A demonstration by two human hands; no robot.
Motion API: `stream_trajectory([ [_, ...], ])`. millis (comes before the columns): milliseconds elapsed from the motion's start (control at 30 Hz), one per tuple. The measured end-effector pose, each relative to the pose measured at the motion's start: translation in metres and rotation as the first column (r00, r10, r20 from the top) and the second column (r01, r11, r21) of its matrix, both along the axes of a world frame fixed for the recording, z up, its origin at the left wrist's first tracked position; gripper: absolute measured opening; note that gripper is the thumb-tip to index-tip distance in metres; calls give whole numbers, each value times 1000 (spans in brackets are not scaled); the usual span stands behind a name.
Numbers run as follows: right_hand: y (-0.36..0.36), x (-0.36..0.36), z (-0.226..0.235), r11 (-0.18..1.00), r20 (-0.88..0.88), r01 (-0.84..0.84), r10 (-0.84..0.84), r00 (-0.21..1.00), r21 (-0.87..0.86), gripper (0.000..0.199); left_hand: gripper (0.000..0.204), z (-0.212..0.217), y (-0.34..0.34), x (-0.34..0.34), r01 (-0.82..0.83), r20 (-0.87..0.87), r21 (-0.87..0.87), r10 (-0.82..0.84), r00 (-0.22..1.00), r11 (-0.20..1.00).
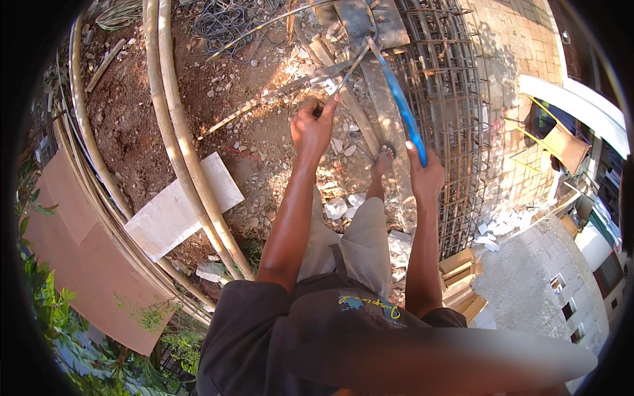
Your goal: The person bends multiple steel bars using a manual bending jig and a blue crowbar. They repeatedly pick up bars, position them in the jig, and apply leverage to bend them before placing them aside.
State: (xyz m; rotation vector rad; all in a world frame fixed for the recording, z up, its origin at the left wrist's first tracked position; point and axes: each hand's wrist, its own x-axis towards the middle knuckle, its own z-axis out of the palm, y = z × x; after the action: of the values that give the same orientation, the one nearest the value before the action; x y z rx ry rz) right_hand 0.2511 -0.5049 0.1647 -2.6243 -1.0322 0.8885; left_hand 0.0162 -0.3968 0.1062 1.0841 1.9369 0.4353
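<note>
From the head view we're looking straight down on a rough building site. Our left hand (313, 127) is out ahead, fingers (310, 105) clamped round a thin steel rod (290, 87) that runs slantwise over the rubble. Our right hand (426, 177) sits lower and to the right, fingers wrapped tight on the blue handle (401, 105) of a long cutter, whose head reaches up to meet the rod near a steel plate (370, 23) at the top edge.

Now the ground (132, 125): red-brown earth, loose and lumpy, strewn with pale stone chips and broken white blocks around our sandalled foot (383, 158). Sun falls hard across the middle, shade on both sides. A flat white slab (165, 218) lies on the dirt at left, with bamboo poles (178, 132) crossing over it in a long bend. To the right, a rebar cage (449, 119) lies beside a paved brick strip (522, 46). Lower left we see brown board (72, 251) and green leaves (46, 310); lower right, stacked wooden pieces (462, 277) and grey concrete (528, 277).
</note>
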Motion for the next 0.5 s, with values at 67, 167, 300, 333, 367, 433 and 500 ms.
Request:
stream_trajectory([
  [67,-3,24,4,997,-318,-51,28,948,-62,42,56,-1,-8,13,-97,-21,96,99,995,991],
  [167,1,61,-3,981,-684,-156,36,729,-115,35,48,-8,-15,28,-220,-78,190,238,968,957],
  [300,3,68,-22,966,-825,-185,-45,563,-179,40,41,-17,-13,33,-260,-95,305,301,949,916],
  [333,0,65,-26,968,-837,-174,-56,545,-179,41,39,-20,-13,31,-275,-52,326,308,950,904],
  [367,-4,61,-30,965,-842,-168,-84,534,-203,41,36,-24,-12,27,-305,-6,343,327,945,889],
  [433,-14,52,-37,978,-867,-131,-79,492,-163,40,29,-33,-9,17,-312,69,369,309,948,875],
  [500,-26,42,-41,983,-888,-54,-137,439,-178,39,27,-41,-7,4,-310,164,384,266,950,870],
])
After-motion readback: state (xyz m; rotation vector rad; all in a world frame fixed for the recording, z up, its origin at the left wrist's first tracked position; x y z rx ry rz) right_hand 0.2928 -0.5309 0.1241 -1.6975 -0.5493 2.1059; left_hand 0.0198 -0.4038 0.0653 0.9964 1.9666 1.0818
